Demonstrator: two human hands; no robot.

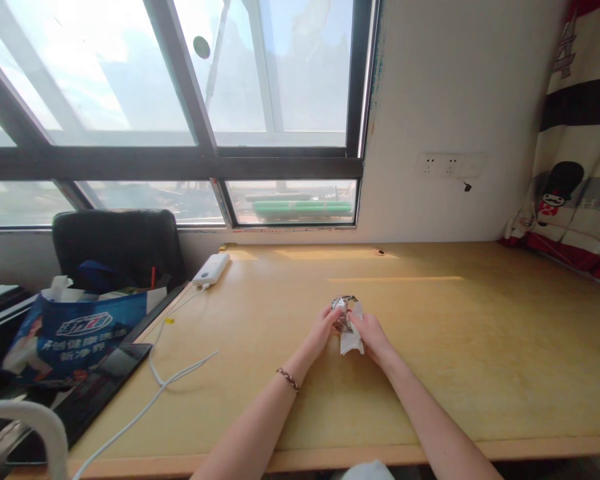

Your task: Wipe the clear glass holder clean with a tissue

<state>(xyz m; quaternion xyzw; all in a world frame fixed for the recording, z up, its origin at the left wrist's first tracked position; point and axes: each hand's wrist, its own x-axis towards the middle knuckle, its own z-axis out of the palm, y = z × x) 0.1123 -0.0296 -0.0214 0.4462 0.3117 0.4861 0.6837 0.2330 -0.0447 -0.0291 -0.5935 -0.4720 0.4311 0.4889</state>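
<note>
Above the middle of the wooden table (280, 393), my two hands meet around a small round shiny object (344, 301) with dark and silvery patches. I cannot make out its exact kind. My left hand (325, 328) wraps the object's left side, fingers closed on it. A white tissue (351, 343) hangs below the object and also covers part of its right side. My right hand (373, 333) is closed on the tissue, its thumb pressing it against the object. Both hands hide part of the object.
A white power strip (211, 269) lies at the table's back left, and a white cable (166, 385) runs along the left side. Beyond the left edge are a blue printed bag (85, 333) and a black chair (117, 247). A curtain (580, 147) hangs at right.
</note>
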